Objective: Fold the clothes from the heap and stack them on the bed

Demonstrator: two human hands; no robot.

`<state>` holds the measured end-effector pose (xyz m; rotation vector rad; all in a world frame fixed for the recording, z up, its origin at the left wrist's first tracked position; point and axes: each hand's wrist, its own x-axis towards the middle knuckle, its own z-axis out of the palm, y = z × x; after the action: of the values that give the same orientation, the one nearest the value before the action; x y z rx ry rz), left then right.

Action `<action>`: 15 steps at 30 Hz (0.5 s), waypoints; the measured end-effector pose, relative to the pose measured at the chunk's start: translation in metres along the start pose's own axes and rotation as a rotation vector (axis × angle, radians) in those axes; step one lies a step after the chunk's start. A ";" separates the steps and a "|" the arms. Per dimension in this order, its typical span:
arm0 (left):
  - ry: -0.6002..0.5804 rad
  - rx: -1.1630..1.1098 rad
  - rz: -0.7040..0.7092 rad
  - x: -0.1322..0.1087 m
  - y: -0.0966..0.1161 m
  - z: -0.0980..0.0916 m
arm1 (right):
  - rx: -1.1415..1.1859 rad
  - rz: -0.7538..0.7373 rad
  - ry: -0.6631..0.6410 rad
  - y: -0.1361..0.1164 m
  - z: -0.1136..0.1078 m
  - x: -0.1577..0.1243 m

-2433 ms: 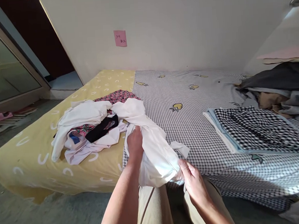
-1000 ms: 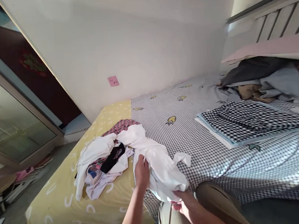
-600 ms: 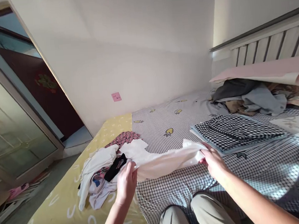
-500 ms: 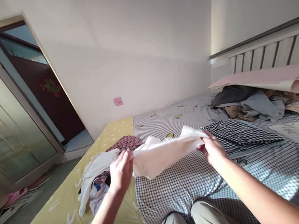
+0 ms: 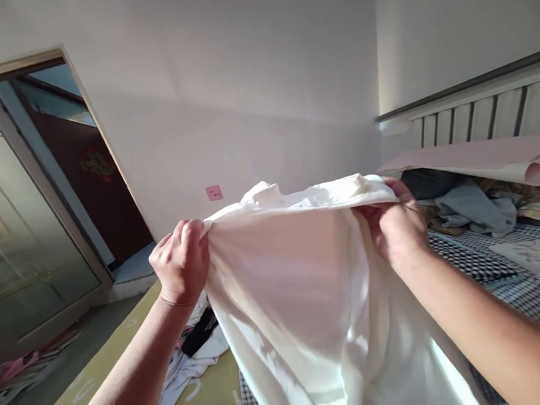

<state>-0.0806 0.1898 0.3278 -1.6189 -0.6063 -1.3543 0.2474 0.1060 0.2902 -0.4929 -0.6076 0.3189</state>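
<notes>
I hold a white garment (image 5: 299,299) up in front of me, spread wide and hanging down over the bed. My left hand (image 5: 181,261) is closed on its upper left edge. My right hand (image 5: 394,228) is closed on the upper right edge. The cloth hides most of the bed and my legs.
A heap of mixed clothes (image 5: 194,349) lies on the yellow sheet (image 5: 98,387) at the lower left. Folded checked cloth (image 5: 468,256) and piled grey garments (image 5: 473,203) lie at the right by the slatted headboard (image 5: 486,113). A glass door (image 5: 17,232) and doorway stand left.
Both hands have lifted the white garment off the bed, pulled it apart and raised it to chest height. My view has tilted upward toward the wall.
</notes>
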 end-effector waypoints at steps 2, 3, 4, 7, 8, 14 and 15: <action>-0.094 -0.006 0.060 -0.019 0.000 0.011 | -0.034 0.066 0.051 0.019 -0.010 0.000; -0.129 -0.015 0.110 -0.030 0.000 0.016 | -0.057 0.092 0.073 0.029 -0.016 0.000; -0.153 -0.020 0.159 -0.041 -0.001 0.022 | -0.078 0.098 0.095 0.040 -0.022 0.001; -0.232 0.023 0.207 -0.064 -0.008 0.047 | -0.148 0.018 0.098 0.077 -0.033 0.009; -0.290 0.061 0.180 -0.067 -0.012 0.059 | -0.183 -0.022 0.084 0.091 -0.034 0.014; -0.956 0.239 -0.119 -0.051 -0.017 0.166 | -0.586 0.007 -0.055 0.194 -0.016 0.064; -1.009 0.240 -0.152 -0.055 -0.013 0.184 | -0.659 0.080 -0.128 0.212 -0.018 0.070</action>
<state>-0.0154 0.3650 0.2834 -2.0129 -1.4332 -0.4334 0.2832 0.3069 0.1983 -1.1375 -0.8193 0.2215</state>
